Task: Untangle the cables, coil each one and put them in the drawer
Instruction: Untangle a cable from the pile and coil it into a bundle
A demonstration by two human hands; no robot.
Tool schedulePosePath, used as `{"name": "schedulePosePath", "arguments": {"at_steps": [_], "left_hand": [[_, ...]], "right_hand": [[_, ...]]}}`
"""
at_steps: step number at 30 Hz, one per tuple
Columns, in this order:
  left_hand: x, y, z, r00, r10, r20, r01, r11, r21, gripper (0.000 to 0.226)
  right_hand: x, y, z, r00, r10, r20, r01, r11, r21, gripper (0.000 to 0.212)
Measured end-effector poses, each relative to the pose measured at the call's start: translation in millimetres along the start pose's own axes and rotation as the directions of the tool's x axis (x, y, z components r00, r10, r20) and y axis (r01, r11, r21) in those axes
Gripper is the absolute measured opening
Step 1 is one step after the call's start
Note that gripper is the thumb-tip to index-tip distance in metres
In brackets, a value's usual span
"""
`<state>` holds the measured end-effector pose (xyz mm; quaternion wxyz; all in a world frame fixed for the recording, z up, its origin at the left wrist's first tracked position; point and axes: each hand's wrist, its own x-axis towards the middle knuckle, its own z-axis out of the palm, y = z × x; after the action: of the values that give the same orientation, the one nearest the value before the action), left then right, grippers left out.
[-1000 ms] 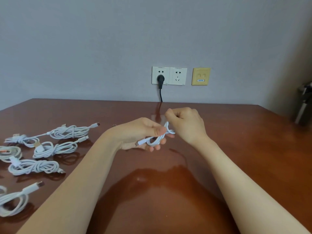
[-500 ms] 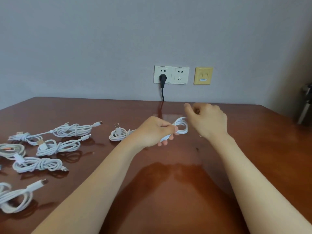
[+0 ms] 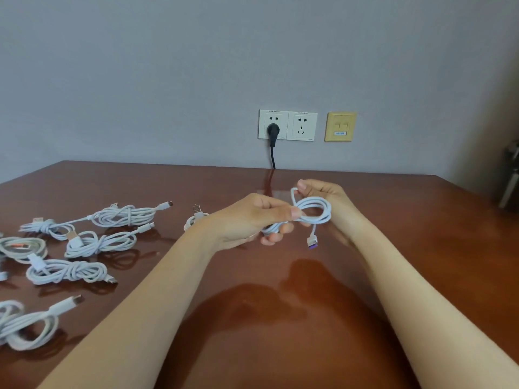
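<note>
White cable point(image 3: 314, 213), the one being worked on, is held in the air over the table point(image 3: 421, 248) between both hands, near the middle of the view. Its gathered loops lie roughly level, with their long axis running left to right. The left hand point(image 3: 247, 220) grips the left end of the bundle, thumb pressed on top and fingers point(image 3: 273, 240) curled underneath, so it is clamped on the cable. The right hand point(image 3: 328, 195) sits just behind and above the loops, its fingertips pinching one strand that rises from the bundle's waist in a small bend. A plug point(image 3: 312, 242) with a purple tip hangs free below the loops, between the two wrists.

The relation that counts is this: the pinched strand leads up and back from the bundle to the right hand, crosswise to the loops' long axis — so the right hand is the one placed to wind it round the middle while the left holds the loops together. I judge this step to be the tie-off wrap of this coil. If the left thumb slackens, the loops would likely spring open.

On the table to the left lie several wrapped bundles point(image 3: 98, 242), and a small coil point(image 3: 193, 220) shows just behind the left wrist. No drawer is in view, so stowing looks some way off.
</note>
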<state>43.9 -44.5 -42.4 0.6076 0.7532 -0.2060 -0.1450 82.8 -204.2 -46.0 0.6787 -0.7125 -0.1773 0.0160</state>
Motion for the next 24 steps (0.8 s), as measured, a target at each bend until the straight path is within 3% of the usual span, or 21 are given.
{"name": "schedulePosePath", "arguments": {"at_steps": [6, 7, 9, 11, 13, 15, 17, 19, 22, 24], "left_hand": [[-4.0, 9.5, -11.7, 0.953, 0.212, -0.217, -0.233, 0.969, -0.077, 0.022], [-4.8, 9.8, -17.7, 0.937, 0.221, -0.269, -0.247, 0.967, -0.068, 0.025], [-6.1, 8.0, -30.4, 0.916, 0.219, -0.336, -0.234, 0.972, -0.002, 0.024], [-4.7, 2.5, -40.7, 0.904, 0.21, -0.373, -0.209, 0.977, 0.044, 0.022], [-2.5, -3.8, -45.3, 0.896, 0.181, -0.407, -0.178, 0.983, 0.046, 0.02], [-0.3, -9.3, -44.1, 0.895, 0.158, -0.417, -0.145, 0.987, 0.062, 0.02], [1.5, -12.2, -41.5, 0.892, 0.134, -0.432, -0.12, 0.991, 0.06, 0.03], [2.9, -11.4, -40.5, 0.891, 0.109, -0.44, -0.121, 0.993, 0.0, 0.034], [3.6, -7.3, -39.5, 0.906, 0.075, -0.416, -0.121, 0.989, -0.086, 0.028], [3.5, -7.6, -38.8, 0.913, 0.067, -0.402, -0.112, 0.99, -0.089, 0.025]], "right_hand": [[0.7, 0.5, 39.1, 0.988, 0.126, 0.088, -0.125, 0.992, -0.011, 0.031], [-0.1, -2.5, 45.3, 0.991, 0.095, 0.095, -0.092, 0.995, -0.032, 0.032], [-2.9, -6.3, 52.3, 0.997, -0.023, 0.071, 0.039, 0.968, -0.248, 0.032], [-6.2, -8.2, 53.5, 0.984, -0.177, 0.028, 0.161, 0.801, -0.576, 0.026], [-10.4, -11.6, 54.6, 0.956, -0.29, 0.05, 0.201, 0.521, -0.829, 0.016], [-13.5, -8.7, 55.7, 0.931, -0.324, 0.165, 0.23, 0.171, -0.958, 0.025], [-14.1, -7.4, 60.6, 0.913, -0.33, 0.241, 0.246, -0.027, -0.969, 0.027], [-12.4, -7.0, 60.7, 0.834, -0.473, 0.283, 0.273, -0.091, -0.958, 0.027], [-9.0, -6.8, 57.6, 0.697, -0.654, 0.293, 0.298, -0.107, -0.948, 0.034], [-5.5, -0.3, 55.5, 0.65, -0.679, 0.343, 0.371, -0.111, -0.922, 0.033]]}}
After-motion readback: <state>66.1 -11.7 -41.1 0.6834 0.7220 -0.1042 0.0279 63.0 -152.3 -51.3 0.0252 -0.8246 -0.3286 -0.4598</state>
